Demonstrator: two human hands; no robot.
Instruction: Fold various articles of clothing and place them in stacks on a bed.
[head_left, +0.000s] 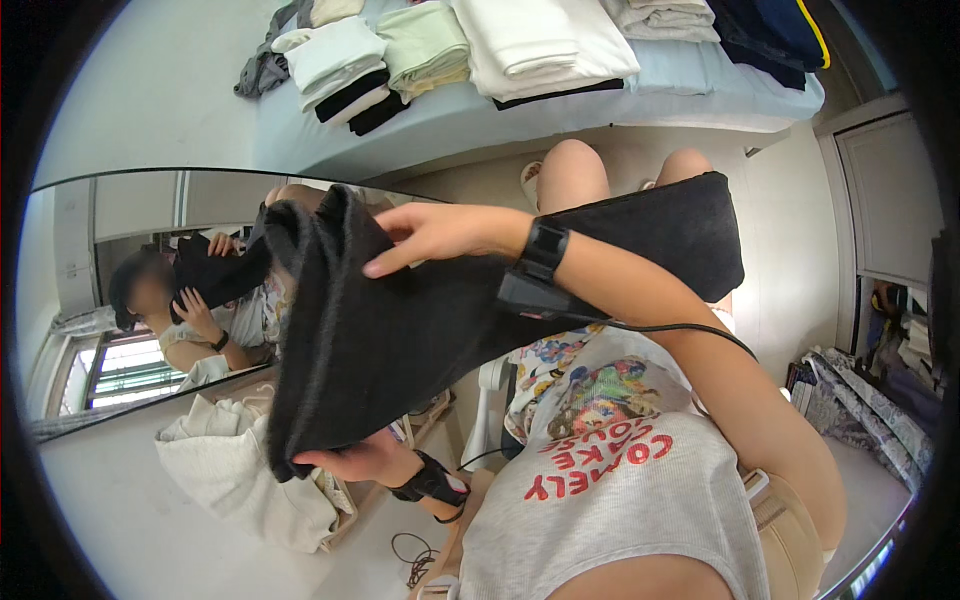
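Observation:
A long black fabric garment (390, 322) is held out in front of me, and its far part lies across my lap. Which garment it is, I cannot tell. My left hand (367, 457) grips its lower left corner, thumb at the edge and fingers hidden behind the cloth. Higher up, my right hand (427, 236) holds the upper edge near a bunched fold, its fingertips partly tucked behind. Both wrists wear black straps; on the right one sits a dark device (547, 289) with a cable running along my forearm.
Ahead is a bed (450, 135) bearing several stacks of folded clothes (427, 45). To the left, a wall mirror (150, 217) reflects a person with black cloth. A cream garment (240, 465) hangs over a small shelf below it. An open wardrobe (892, 322) stands at right.

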